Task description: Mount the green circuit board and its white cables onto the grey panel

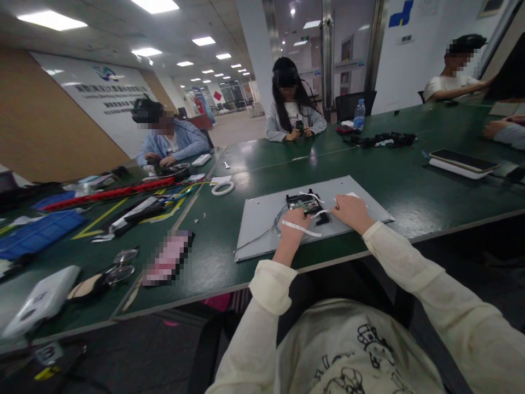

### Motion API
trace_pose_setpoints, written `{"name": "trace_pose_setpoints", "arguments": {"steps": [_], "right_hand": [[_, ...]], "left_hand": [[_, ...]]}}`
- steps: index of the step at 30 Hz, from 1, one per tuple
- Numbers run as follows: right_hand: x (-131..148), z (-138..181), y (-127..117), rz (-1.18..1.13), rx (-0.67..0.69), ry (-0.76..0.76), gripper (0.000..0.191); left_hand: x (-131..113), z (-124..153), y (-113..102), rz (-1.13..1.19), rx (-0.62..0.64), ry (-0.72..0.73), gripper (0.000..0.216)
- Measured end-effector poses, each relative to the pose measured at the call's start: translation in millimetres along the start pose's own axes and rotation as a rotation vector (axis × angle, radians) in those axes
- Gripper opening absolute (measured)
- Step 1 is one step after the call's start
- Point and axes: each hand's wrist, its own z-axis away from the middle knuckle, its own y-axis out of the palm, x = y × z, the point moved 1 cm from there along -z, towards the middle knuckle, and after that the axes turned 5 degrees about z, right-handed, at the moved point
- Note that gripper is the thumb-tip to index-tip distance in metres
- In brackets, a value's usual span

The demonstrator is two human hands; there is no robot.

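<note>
On a light grey panel (pixel 255 220) in front of me lies a black frame-like device with a bare green circuit board (pixel 299 204). My left hand (pixel 294 225) is closed at the device's near left edge; what its fingers hold is hidden. A white strip (pixel 307 230) lies across that hand. My right hand (pixel 351 211) is closed in a pinch to the right of the device. Another thin white strip (pixel 321 213) runs from the device up to its fingertips. Beside my left hand, a thin grey cable (pixel 262 236) trails over the panel.
Left of the panel are a tape roll (pixel 222 188), a pink blurred item (pixel 170 257), glasses (pixel 123 265), a white box (pixel 43 298) and a blue tray (pixel 41 232). Black cables (pixel 383 140), a bottle (pixel 359 115) and a phone (pixel 463 160) are farther right. Other people sit around.
</note>
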Motion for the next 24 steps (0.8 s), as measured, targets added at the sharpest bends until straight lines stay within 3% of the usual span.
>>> {"name": "trace_pose_setpoints", "arguments": {"steps": [5, 9, 13, 16, 18, 20, 24], "right_hand": [[-8.0, -2.1, 3.2, -0.056, -0.026, 0.021, 0.016], [1.2, 3.6, -6.1, -0.37, -0.098, -0.097, 0.015], [24.4, 27.7, -26.2, -0.64, -0.197, -0.486, 0.021], [38.3, 44.5, -33.4, -0.596, -0.202, -0.854, 0.05], [43.2, 47.1, -30.6, -0.577, -0.198, -0.954, 0.059], [46.0, 43.8, -24.6, -0.622, -0.214, -0.956, 0.053], [48.0, 36.3, -19.0, -0.779, -0.297, -0.903, 0.022]], "left_hand": [[11.4, 6.2, -1.5, -0.006, -0.019, -0.004, 0.02], [13.2, 9.5, -2.0, 0.004, -0.032, -0.024, 0.019], [13.5, 9.7, -6.7, 0.078, -0.046, -0.05, 0.018], [14.2, 8.5, -12.0, 0.174, -0.02, -0.034, 0.017], [14.9, 7.0, -13.8, 0.22, -0.014, -0.04, 0.016], [15.7, 4.9, -13.1, 0.243, -0.029, -0.051, 0.015], [18.1, 0.6, -7.5, 0.272, -0.097, -0.051, 0.02]]}}
